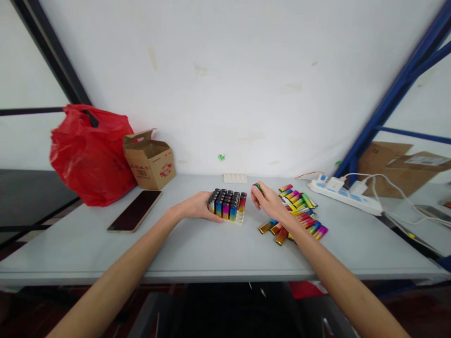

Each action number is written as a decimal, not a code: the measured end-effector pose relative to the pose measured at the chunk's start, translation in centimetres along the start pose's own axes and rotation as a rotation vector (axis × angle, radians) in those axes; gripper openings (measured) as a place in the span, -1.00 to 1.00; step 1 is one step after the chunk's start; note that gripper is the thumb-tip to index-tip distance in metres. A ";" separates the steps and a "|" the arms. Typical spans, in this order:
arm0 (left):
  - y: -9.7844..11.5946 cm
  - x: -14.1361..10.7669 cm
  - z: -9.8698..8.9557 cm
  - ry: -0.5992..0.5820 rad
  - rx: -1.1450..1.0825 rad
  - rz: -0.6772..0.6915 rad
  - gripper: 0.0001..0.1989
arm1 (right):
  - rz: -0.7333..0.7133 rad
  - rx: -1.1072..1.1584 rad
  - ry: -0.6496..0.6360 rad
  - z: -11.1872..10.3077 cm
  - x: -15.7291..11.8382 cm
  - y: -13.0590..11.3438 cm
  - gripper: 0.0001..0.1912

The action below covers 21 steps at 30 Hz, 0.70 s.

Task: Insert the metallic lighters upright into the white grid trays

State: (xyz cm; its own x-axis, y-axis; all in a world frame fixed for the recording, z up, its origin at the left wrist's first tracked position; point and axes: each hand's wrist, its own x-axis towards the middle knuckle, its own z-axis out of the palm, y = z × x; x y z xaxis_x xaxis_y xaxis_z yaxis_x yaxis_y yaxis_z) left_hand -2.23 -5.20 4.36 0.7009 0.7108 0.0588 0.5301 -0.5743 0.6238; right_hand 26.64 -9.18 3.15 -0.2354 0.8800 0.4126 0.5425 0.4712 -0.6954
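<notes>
My left hand (199, 205) is wrapped round the left side of a white tray (240, 218) filled with upright lighters (225, 210). These have black tops and shiny bodies in silver, blue, pink, gold and red. Bare slots show at the tray's front right corner. Just right of the tray, my right hand (267, 203) is raised with closed fingers round a lighter (258, 188); only a green and dark end of it shows. Beneath and beyond the right wrist lies a loose pile of colourful lighters (299, 202), partly hidden by the forearm.
Against the wall lies another white tray (235, 178). A phone (136, 211), an open cardboard box (151, 162) and a red plastic bag (91, 155) occupy the left side. A power strip (345, 197) with plugs and white cables sits at right, near a blue metal frame (394, 98).
</notes>
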 end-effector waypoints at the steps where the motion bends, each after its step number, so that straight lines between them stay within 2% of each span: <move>1: -0.1 0.0 0.0 0.000 0.002 0.002 -0.28 | -0.051 -0.045 -0.027 -0.2 0.0 0.0 -0.58; 5: -0.4 0.2 0.2 0.004 0.005 0.017 -0.31 | -0.250 -0.301 -0.052 -0.6 0.0 0.1 -0.54; 8: -0.4 0.2 0.2 0.011 0.016 0.032 -0.31 | -0.209 -0.332 -0.087 -0.5 -0.1 0.1 -0.51; 14: -0.3 0.2 0.1 0.004 0.003 0.041 -0.32 | -0.092 -0.133 -0.195 0.3 -0.4 0.2 -0.58; 17: -0.4 0.2 0.1 0.013 0.014 0.047 -0.31 | -0.127 -0.279 -0.239 0.8 -0.3 0.6 -0.62; 21: -0.4 0.2 0.1 0.008 0.000 0.045 -0.31 | -0.179 -0.540 -0.220 1.0 0.0 1.1 -0.59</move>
State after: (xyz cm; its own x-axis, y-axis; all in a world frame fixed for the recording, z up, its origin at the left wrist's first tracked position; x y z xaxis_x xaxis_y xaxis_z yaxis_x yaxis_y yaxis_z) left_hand -2.21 -4.90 4.04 0.7201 0.6877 0.0927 0.4986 -0.6057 0.6202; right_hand 26.47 -8.61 1.82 -0.4902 0.8089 0.3245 0.7981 0.5663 -0.2060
